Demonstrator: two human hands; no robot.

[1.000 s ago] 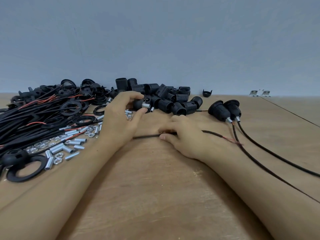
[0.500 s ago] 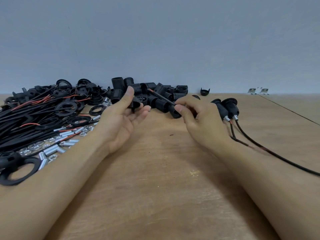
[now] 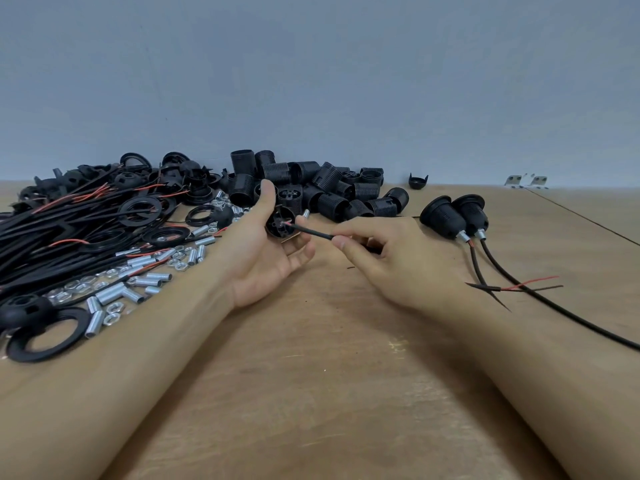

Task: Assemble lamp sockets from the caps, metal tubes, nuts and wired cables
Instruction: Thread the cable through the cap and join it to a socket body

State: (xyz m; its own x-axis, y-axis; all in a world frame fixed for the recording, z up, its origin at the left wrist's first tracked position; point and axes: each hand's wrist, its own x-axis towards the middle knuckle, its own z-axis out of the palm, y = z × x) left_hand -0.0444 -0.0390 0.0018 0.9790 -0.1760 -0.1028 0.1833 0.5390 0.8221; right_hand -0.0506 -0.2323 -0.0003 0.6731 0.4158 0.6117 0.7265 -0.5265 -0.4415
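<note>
- A small black domed plastic cap (image 3: pixel 280 223) is sitting above the wooden worktop (image 3: pixel 311 393), in front of the pile of black threaded socket shells (image 3: pixel 332 192).
- The left hand (image 3: pixel 268 261) is gripping that cap between thumb and curled fingers.
- The right hand (image 3: pixel 391 261) is pinching a thin black wired cable (image 3: pixel 313 232), its red-tipped end meeting the cap's opening.
- Short silver metal tubes (image 3: pixel 138 278) and nuts are lying to the left; two finished black sockets (image 3: pixel 453 214) are lying to the right.
</note>
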